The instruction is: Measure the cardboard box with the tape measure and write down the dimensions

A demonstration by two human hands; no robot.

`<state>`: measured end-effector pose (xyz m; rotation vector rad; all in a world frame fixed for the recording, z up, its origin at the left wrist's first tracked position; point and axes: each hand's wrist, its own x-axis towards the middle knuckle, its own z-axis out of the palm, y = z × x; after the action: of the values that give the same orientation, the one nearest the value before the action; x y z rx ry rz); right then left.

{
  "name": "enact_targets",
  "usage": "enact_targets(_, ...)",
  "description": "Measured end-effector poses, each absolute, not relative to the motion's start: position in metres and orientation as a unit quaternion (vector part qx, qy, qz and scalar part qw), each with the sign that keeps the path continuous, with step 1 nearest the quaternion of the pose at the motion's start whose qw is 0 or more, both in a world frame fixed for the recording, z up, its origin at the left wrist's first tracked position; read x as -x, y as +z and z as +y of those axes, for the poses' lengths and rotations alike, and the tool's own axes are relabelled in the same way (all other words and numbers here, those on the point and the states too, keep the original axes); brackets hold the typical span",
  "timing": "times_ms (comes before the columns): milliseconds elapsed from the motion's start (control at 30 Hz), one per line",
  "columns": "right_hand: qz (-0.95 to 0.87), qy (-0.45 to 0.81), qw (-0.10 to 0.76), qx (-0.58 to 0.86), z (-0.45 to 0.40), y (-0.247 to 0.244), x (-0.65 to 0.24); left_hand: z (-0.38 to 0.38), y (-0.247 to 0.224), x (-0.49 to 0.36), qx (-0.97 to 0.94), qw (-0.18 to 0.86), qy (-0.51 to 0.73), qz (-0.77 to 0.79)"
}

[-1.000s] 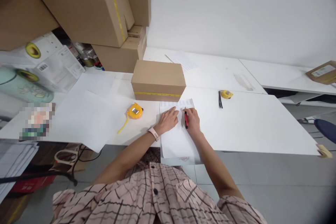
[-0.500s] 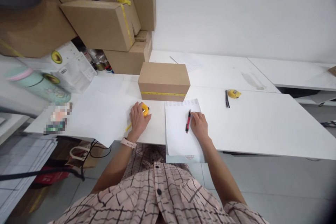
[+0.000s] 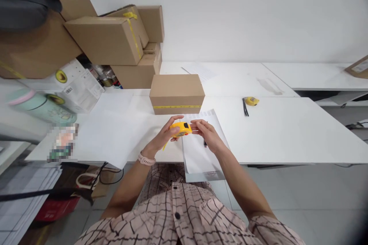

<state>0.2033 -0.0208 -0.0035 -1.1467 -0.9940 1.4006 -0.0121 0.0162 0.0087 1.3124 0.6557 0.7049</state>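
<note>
Above the white worktop (image 3: 267, 134), the left hand (image 3: 166, 133) grips 1 yellow tape measure (image 3: 181, 129), probably raised for handling by both hands. The right hand (image 3: 207, 134), fingers loosely bent, is beside it; whether they touch, I can't tell. The cardboard box (image 3: 177, 89) sits just behind, perhaps for easy measuring.

The person wears a shirt (image 3: 155, 226) of pale pink colour, with thin dark lines which cross and make uneven checks. On its front there are 2 round dark buttons, and a patch pocket (image 3: 215, 212) of the same cloth. The right sleeve (image 3: 271, 229) ends near the elbow. The left wrist (image 3: 150, 151) has a light pink band (image 3: 146, 159) with small holes.
</note>
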Motion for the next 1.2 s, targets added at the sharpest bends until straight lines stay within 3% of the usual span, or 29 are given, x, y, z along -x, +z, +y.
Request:
enact_targets(233, -0.366, 0.629, 0.519, 0.449, 0.0, 0.018, -0.212, 0.035, 0.023, 0.023, -0.615, 0.668, 0.293, 0.299)
enact_targets(500, -0.396, 0.471, 0.641, 0.459, 0.124, 0.062, -0.284, 0.147, 0.083, 0.083, -0.568, 0.576, 0.453, 0.375)
enact_targets(667, -0.395, 0.407, 0.61, 0.554, 0.182, 0.046, -0.282, 0.211, 0.088, 0.108, -0.479, 0.584, 0.492, 0.433)
enact_targets(900, -0.379, 0.289, 0.584, 0.657, 0.203, 0.021, -0.266, 0.234, 0.08, 0.112, -0.468, 0.581, 0.472, 0.468)
enact_targets(1200, -0.367, 0.349, 0.515, 0.691, 0.207, 0.014, -0.262, 0.242, 0.071, 0.115, -0.431, 0.63, 0.475, 0.437)
